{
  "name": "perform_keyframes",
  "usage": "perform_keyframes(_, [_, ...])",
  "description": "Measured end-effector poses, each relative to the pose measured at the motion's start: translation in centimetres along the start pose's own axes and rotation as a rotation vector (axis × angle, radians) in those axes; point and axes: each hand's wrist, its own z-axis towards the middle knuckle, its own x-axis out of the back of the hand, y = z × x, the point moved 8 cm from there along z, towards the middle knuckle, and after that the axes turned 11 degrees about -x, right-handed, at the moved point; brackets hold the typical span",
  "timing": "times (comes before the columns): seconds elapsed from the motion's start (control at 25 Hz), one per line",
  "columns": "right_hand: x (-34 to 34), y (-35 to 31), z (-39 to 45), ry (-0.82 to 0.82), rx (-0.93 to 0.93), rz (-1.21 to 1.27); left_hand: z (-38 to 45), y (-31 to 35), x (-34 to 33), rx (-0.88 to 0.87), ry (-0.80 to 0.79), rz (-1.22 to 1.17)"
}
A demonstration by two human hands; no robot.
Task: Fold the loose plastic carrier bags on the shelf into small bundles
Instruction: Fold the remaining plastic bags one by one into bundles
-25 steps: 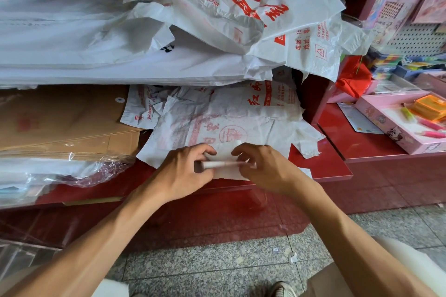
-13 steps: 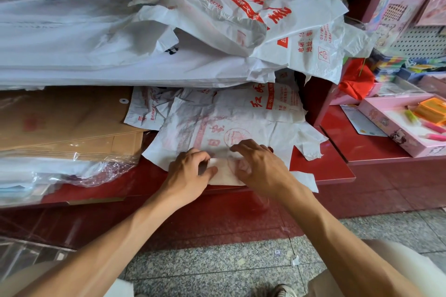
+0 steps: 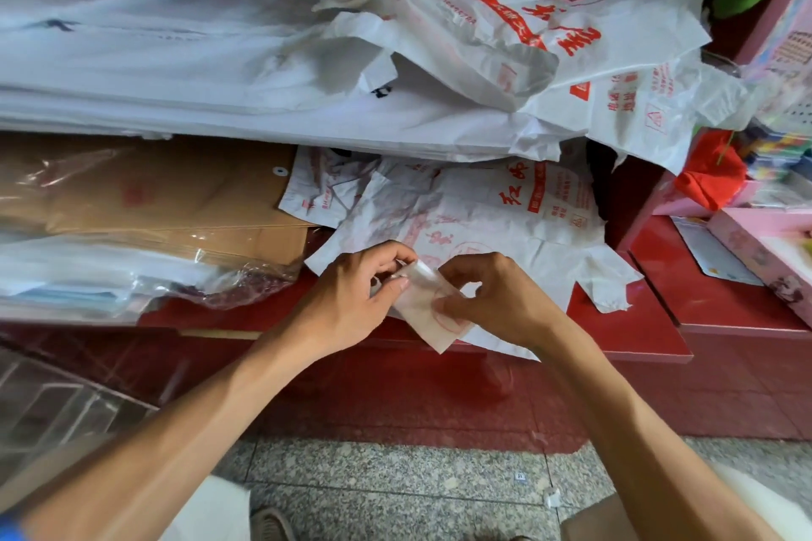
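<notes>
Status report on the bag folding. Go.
Left hand and right hand both pinch the small folded white plastic bag with red print, held above the red shelf edge. Loose crumpled white carrier bags lie behind. Nothing blocking.

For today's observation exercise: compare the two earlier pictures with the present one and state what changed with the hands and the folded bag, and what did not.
The folded bag, earlier a flat strip pressed on the shelf, is now a small bundle lifted and tilted. The left hand pinches its upper end; the right hand holds its lower side. The loose bags and red shelf stayed put.
</notes>
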Motion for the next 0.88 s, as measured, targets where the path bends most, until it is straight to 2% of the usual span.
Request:
perform_keyframes(0.08, [-1.5, -2.4, 0.4, -0.032, 0.051, 0.017, -1.6, 0.1, 2.1, -0.011, -0.016, 0.095])
perform_keyframes(0.16, [-2.4, -4.6, 0.7, -0.017, 0.062, 0.118, -3.3, -0.4, 4.8, -0.015, -0.07, 0.316])
perform_keyframes(0.36, [-8.2, -12.5, 1.8, -0.098, 0.091, 0.429, -13.4, -5.6, 16.2, 0.266, -0.11, 0.642])
perform_keyframes(0.48, [-14.1, -17.6, 2.2, -0.207, 0.103, 0.51, -22.1, -7.3, 21.5, 0.416, -0.024, 0.72])
perform_keyframes(0.68, [-24.3, -26.9, 1.9, -0.412, 0.076, 0.611, -35.6, -7.1, 26.3, 0.594, 0.12, 0.837])
perform_keyframes(0.88, [-32.3, -35.3, -0.3, -0.574, 0.079, 0.695, -43.8, -7.0, 30.3, 0.763, 0.228, 1.009])
